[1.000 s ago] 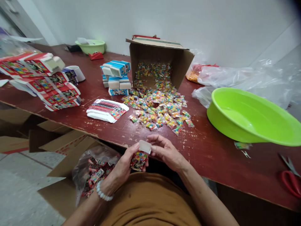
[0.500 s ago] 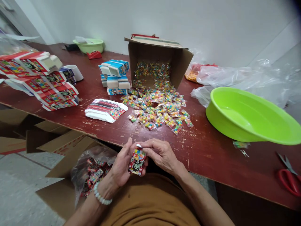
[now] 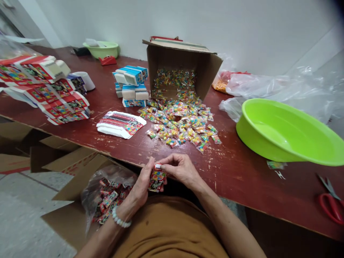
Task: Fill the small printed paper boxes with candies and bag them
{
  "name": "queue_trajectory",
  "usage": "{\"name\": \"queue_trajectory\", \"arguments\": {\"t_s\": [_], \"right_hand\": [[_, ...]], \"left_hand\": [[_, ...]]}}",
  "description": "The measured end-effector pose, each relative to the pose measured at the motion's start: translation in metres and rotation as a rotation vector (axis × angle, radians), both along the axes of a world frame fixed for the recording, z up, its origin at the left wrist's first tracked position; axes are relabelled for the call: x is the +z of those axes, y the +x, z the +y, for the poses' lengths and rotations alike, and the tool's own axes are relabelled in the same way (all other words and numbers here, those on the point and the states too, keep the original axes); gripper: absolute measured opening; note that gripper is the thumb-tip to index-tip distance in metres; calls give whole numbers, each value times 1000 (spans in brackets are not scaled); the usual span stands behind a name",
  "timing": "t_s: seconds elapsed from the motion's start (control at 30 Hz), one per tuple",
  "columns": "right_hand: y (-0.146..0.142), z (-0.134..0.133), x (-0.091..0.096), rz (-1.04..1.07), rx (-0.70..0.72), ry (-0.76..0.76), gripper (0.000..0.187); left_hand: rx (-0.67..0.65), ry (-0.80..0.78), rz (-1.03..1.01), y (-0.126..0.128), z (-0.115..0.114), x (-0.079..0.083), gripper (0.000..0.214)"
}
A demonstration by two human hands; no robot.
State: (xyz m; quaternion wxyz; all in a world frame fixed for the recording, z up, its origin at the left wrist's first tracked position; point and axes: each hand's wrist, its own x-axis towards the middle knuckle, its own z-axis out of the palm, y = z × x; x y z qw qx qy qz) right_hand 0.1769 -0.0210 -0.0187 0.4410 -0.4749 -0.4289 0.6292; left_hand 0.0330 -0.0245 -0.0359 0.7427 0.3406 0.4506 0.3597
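With our left hand (image 3: 141, 186) we hold a small cardboard box printed in red, black and bright colours (image 3: 157, 180), the fingers closed around its side. The fingers of our right hand (image 3: 183, 170) are narrow, thumb and forefinger touching the white flap (image 3: 158, 166) at its top. This box is in front of our body, just beside the near edge of the dark red wooden table (image 3: 228, 179). On the table we see a flat stack of folded red-and-white cartons (image 3: 120, 124) and, to its right, a heap of clear packets with colourful candies (image 3: 185, 123), which spreads out from a brown cardboard carton lying on its side (image 3: 211, 70). Farther right there is a bright green plastic basin (image 3: 252, 136).
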Motion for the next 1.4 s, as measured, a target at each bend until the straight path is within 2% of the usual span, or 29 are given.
{"name": "queue_trajectory", "arguments": {"t_s": [0.1,0.2,0.33,0.47,0.57,0.63,0.7,0.73,0.8,0.87,0.93,1.03,1.13,1.2,1.27,1.33,1.4], "right_hand": [[1,-3,-1,-57,21,80,24],[0,-9,-5,-78,89,191,22],[-6,-17,-17,-154,24,457,12],[-14,-18,-22,-250,43,529,29],[-15,-13,-20,-322,61,496,51],[-11,-8,-21,-318,33,433,51],[-5,-2,-26,-321,7,378,38],[-1,0,-31,-332,0,360,33],[5,3,-41,-372,-19,338,29],[8,4,-49,-432,-45,335,28],[9,4,-53,-493,-65,355,25],[9,2,-52,-553,-71,422,20],[9,0,-51,-572,-63,489,16],[9,-1,-52,-566,-66,518,14],[8,-1,-53,-558,-77,545,13],[7,-1,-54,-554,-86,567,13],[5,-1,-54,-555,-90,572,13]], "left_hand": [[-8,-9,33,-3,1,0,60],[3,-84,-32,-4,3,0,47],[123,-138,-176,-1,7,0,35],[138,-99,-211,-9,11,6,36],[170,3,-124,-41,14,17,38],[286,113,-3,-75,15,22,34],[445,187,147,-112,12,22,31],[484,194,231,-129,9,20,34],[464,154,394,-156,4,13,44],[445,164,554,-170,4,5,53],[458,273,678,-170,13,1,54],[426,548,823,-155,45,2,50],[303,798,1196,-135,86,9,48],[215,878,1501,-122,109,14,55],[141,913,1707,-112,127,18,66],[61,951,1816,-104,139,19,74],[-10,989,1871,-97,148,20,71]]}}
